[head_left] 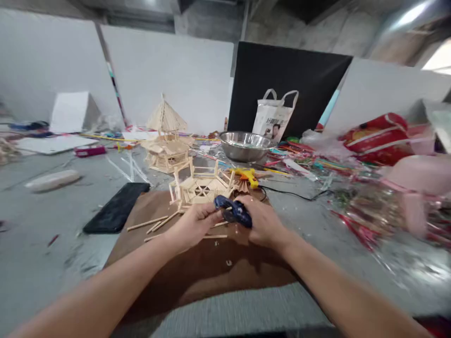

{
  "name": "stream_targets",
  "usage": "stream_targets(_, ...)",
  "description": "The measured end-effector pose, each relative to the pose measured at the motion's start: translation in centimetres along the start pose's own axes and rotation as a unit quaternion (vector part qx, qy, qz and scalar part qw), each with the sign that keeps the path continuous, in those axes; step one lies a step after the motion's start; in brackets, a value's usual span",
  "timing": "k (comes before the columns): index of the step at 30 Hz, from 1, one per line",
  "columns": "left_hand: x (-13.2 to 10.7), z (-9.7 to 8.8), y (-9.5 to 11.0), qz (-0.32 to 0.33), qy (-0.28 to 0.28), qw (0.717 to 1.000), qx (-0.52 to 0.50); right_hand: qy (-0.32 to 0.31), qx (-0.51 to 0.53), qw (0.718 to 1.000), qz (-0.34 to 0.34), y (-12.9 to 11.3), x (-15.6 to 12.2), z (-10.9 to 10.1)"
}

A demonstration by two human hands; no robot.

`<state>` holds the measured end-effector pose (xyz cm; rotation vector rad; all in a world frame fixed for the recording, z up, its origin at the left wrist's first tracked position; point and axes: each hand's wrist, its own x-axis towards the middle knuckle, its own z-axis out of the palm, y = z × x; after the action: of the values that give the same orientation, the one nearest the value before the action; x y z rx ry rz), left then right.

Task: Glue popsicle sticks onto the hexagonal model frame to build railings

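My right hand (262, 220) is closed around a dark blue hand tool (237, 211), which looks like small cutters. My left hand (193, 225) is in a pinch at the tool's left end, thumb and fingers pressed together; what they hold is mostly hidden. A small pale sliver shows in the tool's gap. Just beyond both hands stands a six-sided frame of thin wooden sticks (204, 188) with upright posts. Loose wooden sticks (160, 225) lie left of the frame and beneath the hands on a brown board (197, 277).
A black phone (118, 209) lies left of the board. Behind the frame are a yellow glue gun (248, 177) with a black cord, a roofed stick pavilion (167, 136) and a steel bowl (244, 148). Plastic wrappings and coloured strips (362, 230) crowd the right side.
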<state>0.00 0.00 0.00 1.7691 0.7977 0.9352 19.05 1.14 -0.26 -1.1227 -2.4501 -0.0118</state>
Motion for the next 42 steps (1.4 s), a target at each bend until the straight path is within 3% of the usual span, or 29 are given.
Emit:
stream_targets(13,0.28,0.15,-0.48,0.042,0.003,0.999,-0.004,-0.029,-0.036,0.998,0.049,-0.31,0.18,-0.25)
stream_targets(25,0.06,0.58,-0.53,0.069,0.109,0.972,0.198,-0.034,-0.037,0.995,0.083,-0.41,0.32,0.23)
stream_targets(33,0.22,0.41,-0.49,0.085,0.065,0.988,0.113,-0.021,-0.002,0.999,0.046,-0.1,0.42,0.18)
stream_targets(42,0.28,-0.11,-0.36,0.031,0.009,0.999,0.01,-0.023,0.0,0.999,0.034,-0.24,0.25,-0.04)
